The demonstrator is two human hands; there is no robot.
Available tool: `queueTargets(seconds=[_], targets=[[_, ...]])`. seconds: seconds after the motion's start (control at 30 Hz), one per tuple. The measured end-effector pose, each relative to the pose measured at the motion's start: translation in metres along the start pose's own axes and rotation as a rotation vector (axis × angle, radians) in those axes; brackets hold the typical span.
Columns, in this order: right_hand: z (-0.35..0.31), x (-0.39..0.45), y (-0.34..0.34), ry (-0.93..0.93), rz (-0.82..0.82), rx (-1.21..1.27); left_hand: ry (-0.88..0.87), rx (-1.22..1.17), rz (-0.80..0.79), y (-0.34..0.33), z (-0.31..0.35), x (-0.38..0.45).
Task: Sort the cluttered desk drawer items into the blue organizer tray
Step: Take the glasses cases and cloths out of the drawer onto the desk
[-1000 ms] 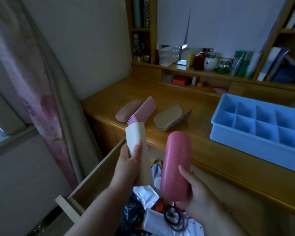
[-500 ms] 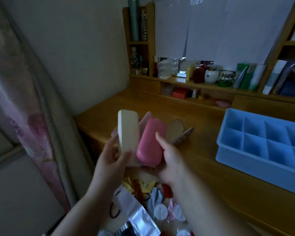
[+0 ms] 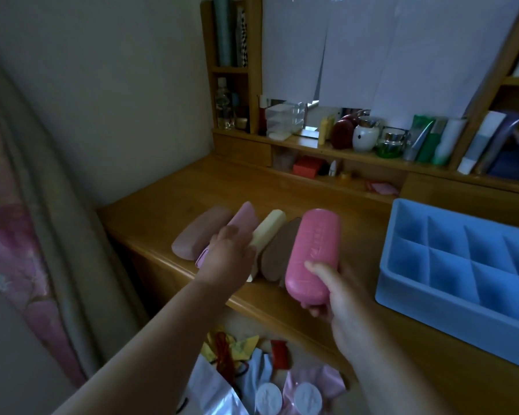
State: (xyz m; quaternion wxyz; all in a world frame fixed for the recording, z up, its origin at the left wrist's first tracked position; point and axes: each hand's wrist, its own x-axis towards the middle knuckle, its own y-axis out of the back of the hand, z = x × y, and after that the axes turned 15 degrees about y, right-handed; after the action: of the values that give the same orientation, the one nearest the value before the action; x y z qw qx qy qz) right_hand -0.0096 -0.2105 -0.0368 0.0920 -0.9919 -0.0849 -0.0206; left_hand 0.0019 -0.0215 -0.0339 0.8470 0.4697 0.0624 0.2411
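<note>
Blue plastic compartment tray (image 3: 450,307) waits while the right hand (image 3: 339,298) grips a pink oblong case (image 3: 313,254) and the left hand (image 3: 228,259), seemingly loose-fingered, lines up a cream case (image 3: 268,227).

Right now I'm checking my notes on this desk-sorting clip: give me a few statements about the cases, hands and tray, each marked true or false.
1. The right hand grips the bright pink case. True.
2. The blue organizer tray already holds several cases. False: its visible compartments are empty.
3. The cream case lies on the desk among the other cases. True.
4. The left hand carries the cream case above the drawer. False: it is over the desk, at that case's near end.
</note>
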Motion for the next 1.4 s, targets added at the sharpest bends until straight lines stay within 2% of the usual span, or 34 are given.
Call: queueTargets(seconds=[0.07, 0.1, 0.17, 0.2, 0.23, 0.3, 0.37, 0.43, 0.5, 0.67, 0.77, 0.87, 0.9, 0.97, 1.1, 1.2, 1.4], targets=[[-0.004, 0.003, -0.008, -0.003, -0.061, 0.068, -0.076, -0.175, 0.168, 0.005, 0.002, -0.015], [-0.004, 0.005, -0.015, -0.016, -0.075, 0.093, -0.069, -0.379, 0.127, 0.009, 0.004, -0.028], [-0.004, 0.01, -0.03, -0.048, -0.072, 0.091, 0.057, -0.719, -0.202, 0.014, 0.014, -0.055], [-0.004, 0.011, -0.038, -0.055, -0.071, 0.049, 0.133, -0.783, -0.333, 0.012, 0.016, -0.064], [-0.003, 0.012, -0.043, -0.049, -0.088, -0.008, 0.198, -0.818, -0.398, 0.009, 0.016, -0.071], [-0.003, 0.012, -0.049, -0.004, -0.161, -0.116, 0.296, -0.904, -0.365, 0.01, 0.011, -0.068], [-0.003, 0.005, -0.047, 0.11, -0.231, -0.196, 0.337, -0.925, -0.24, 0.022, 0.003, -0.05], [0.002, -0.004, -0.035, 0.147, -0.234, -0.265, 0.354, -0.874, -0.134, 0.036, -0.004, -0.023], [0.017, -0.013, -0.015, 0.13, -0.188, -0.342, 0.375, -0.788, -0.092, 0.046, -0.006, 0.004], [0.036, -0.033, 0.025, 0.123, -0.07, -0.395, 0.268, -0.303, -0.028, 0.04, -0.012, 0.035], [0.039, -0.055, 0.039, 0.233, -0.123, -0.487, 0.18, -0.244, 0.122, 0.033, -0.02, 0.019], [0.047, -0.088, 0.043, 0.407, -0.257, -0.661, 0.048, -0.3, 0.242, 0.029, -0.038, -0.019], [0.054, -0.1, 0.043, 0.459, -0.323, -0.725, 0.015, -0.325, 0.209, 0.023, -0.049, -0.038], [0.07, -0.122, 0.042, 0.432, -0.492, -0.816, 0.011, -0.286, 0.074, 0.007, -0.076, -0.082], [0.097, -0.157, 0.038, 0.432, -0.813, -1.081, 0.086, 0.153, -0.165, -0.027, -0.135, -0.141], [0.112, -0.172, 0.039, 0.534, -0.806, -1.183, -0.062, 0.482, -0.203, -0.036, -0.154, -0.141], [0.11, -0.179, 0.05, 0.386, -0.791, -1.09, -0.126, 0.736, -0.184, -0.057, -0.152, -0.13]])
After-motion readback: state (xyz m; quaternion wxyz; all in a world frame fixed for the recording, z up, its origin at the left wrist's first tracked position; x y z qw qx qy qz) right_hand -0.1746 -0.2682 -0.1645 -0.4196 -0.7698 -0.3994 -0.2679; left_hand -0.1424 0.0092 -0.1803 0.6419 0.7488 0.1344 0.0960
